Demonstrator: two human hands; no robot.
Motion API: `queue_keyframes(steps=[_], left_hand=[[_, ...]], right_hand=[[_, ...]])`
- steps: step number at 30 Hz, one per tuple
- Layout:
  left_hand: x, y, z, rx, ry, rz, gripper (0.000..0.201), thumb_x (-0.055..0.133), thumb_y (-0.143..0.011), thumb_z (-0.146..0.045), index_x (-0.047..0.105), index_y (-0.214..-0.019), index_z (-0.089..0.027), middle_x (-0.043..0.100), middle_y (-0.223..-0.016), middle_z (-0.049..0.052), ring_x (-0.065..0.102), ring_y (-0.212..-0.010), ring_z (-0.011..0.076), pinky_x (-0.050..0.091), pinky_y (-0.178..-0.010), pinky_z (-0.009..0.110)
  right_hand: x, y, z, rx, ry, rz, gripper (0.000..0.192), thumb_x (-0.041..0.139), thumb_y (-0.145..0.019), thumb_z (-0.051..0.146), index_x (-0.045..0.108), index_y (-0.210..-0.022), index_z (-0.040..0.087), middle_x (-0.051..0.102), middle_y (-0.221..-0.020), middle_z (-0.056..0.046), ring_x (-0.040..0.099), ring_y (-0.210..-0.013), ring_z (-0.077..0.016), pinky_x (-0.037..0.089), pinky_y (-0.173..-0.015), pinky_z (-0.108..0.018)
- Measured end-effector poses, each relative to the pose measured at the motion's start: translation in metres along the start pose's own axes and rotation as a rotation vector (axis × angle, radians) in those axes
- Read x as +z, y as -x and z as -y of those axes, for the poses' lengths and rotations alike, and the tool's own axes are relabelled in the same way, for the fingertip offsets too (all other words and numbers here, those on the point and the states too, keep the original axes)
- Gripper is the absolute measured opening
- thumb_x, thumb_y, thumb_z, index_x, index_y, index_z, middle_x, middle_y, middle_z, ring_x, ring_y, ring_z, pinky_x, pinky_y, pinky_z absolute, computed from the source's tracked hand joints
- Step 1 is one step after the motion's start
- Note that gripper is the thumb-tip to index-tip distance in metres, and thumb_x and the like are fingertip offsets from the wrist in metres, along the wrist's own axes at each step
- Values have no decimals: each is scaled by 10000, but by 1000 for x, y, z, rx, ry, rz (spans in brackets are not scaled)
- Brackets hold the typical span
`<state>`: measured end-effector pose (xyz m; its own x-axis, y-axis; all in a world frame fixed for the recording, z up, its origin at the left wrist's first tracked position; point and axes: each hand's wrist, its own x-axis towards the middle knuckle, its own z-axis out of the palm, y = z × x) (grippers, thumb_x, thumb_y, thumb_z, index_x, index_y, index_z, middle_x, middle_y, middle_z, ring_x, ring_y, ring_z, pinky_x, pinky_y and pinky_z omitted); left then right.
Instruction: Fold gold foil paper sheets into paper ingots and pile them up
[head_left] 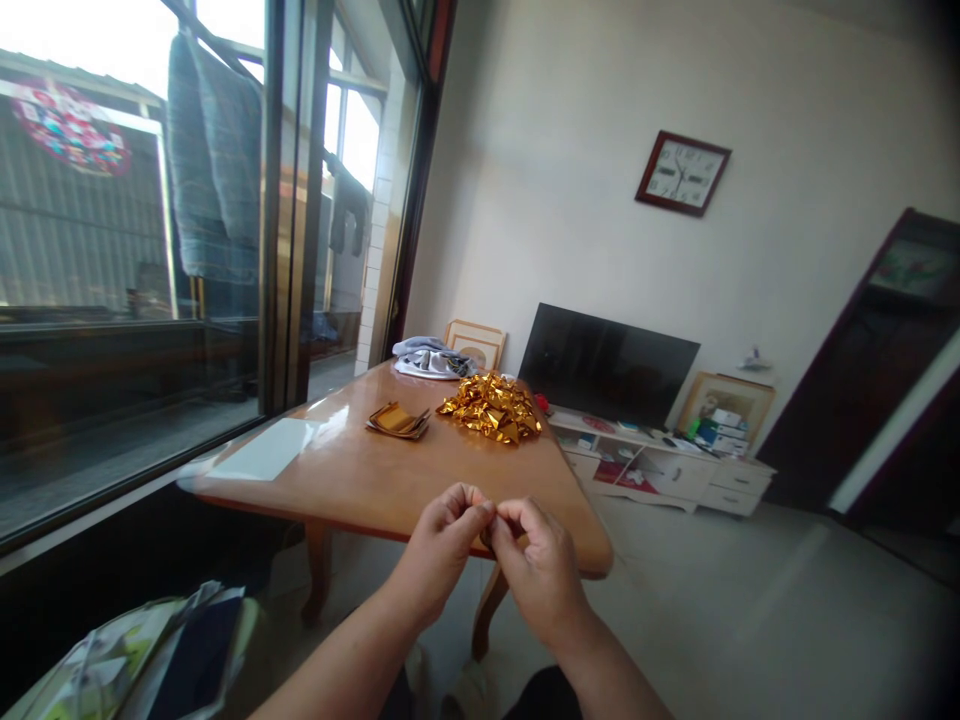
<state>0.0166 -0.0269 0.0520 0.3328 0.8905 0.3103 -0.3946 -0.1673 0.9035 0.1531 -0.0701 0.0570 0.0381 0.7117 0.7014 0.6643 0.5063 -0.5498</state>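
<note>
While both hands pinch together at the near table edge, whatever they hold is almost wholly hidden.

Left hand [442, 545] and right hand [536, 565] meet fingertip to fingertip, fingers curled shut on a small dark scrap [487, 537] that shows only as a sliver between the thumbs; its shape and colour cannot be made out. On the wooden table [360, 475] beyond lie one heap of crumpled gold foil pieces [491, 407], too many to count, one flat stack of gold sheets [397, 420] and one white sheet [266, 450]. A bundle of cloth [427, 358] sits at the far end. Papers [142, 655] at lower left are cut off by the frame.
</note>
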Motion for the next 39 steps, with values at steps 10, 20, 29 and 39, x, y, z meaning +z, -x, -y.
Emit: queue_keyframes(steps=[10, 20, 29, 39], left_hand=[[-4, 1, -5, 11, -55, -54, 185, 606, -875, -334, 587, -802, -164, 517, -738, -15, 450, -711, 120, 371, -666, 218], [2, 3, 2, -51, 3, -4, 255, 726, -792, -365, 580, -821, -157, 537, -685, -24, 470, -619, 98, 365, -591, 208], [0, 1, 4, -32, -54, -12, 316, 676, -830, -444, 568, -756, -157, 522, -645, -21, 455, -592, 104, 332, -561, 220], [-3, -1, -1, 17, -119, -39, 278, 573, -878, -363, 567, -688, -160, 535, -686, -7, 490, -691, 135, 383, -646, 241]], right_hand=[[3, -1, -6, 476, -643, 98, 366, 687, -822, 528, 611, -849, 171, 585, -669, 5, 497, -564, -114, 418, -526, -227], [1, -1, -2, 495, -659, 120, 343, 711, -827, 504, 616, -845, 175, 572, -672, 26, 499, -577, -105, 411, -535, -216], [5, 2, -11, 440, -530, 124, 371, 672, -846, 538, 620, -842, 171, 629, -690, -11, 565, -608, -139, 457, -565, -243], [5, 2, -18, 513, -662, 149, 349, 700, -832, 500, 608, -846, 164, 583, -675, 14, 500, -563, -109, 402, -525, -221]])
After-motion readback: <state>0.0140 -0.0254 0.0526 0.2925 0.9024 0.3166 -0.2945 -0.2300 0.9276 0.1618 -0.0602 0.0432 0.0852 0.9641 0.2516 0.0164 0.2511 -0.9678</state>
